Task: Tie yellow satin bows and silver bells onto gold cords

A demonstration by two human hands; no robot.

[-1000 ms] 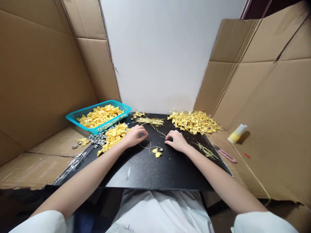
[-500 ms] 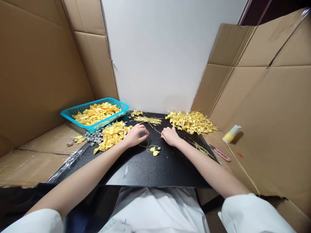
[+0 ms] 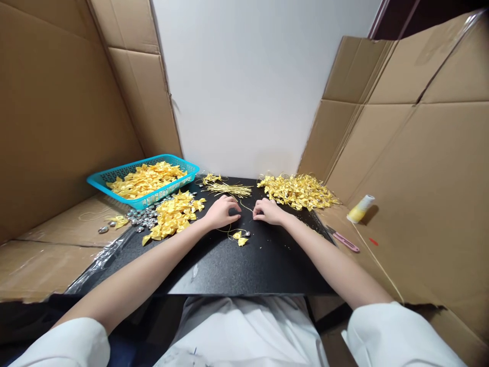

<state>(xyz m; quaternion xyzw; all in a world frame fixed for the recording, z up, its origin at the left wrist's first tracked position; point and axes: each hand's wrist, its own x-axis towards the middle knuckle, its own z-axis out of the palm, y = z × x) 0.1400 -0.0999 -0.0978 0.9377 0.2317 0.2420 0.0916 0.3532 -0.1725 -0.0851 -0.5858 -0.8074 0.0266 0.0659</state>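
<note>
Over the middle of the black table (image 3: pixel 214 270), my left hand (image 3: pixel 223 211) is curled, thumb and fingers bent toward each other. A thin gold cord (image 3: pixel 229 232) runs up under it from a small yellow ribbon bow (image 3: pixel 240 238). Beside that bow lies a silver bell-like bead (image 3: pixel 248 234). My right hand (image 3: pixel 268 211) pinches a fine stretch of the cord, a short gap away from the left. The exact grip at the left fingertips is hard to see. Just beyond the hands lies a bundle of cut gold cords (image 3: pixel 231 190).
At the left, a turquoise basket (image 3: pixel 143 202) holds yellow bows; a bow pile (image 3: pixel 173 214) and silver beads (image 3: pixel 142 218) lie before it. Finished-looking bows with cords (image 3: pixel 298 191) are heaped back right. A pink-handled cutter (image 3: pixel 346 241) and a thread spool (image 3: pixel 361 209) lie right. Cardboard walls flank both sides.
My left hand has shifted slightly right, closer to the right hand, and its fingers have turned inward. The right hand keeps its pinch. The whole view has moved a little.
</note>
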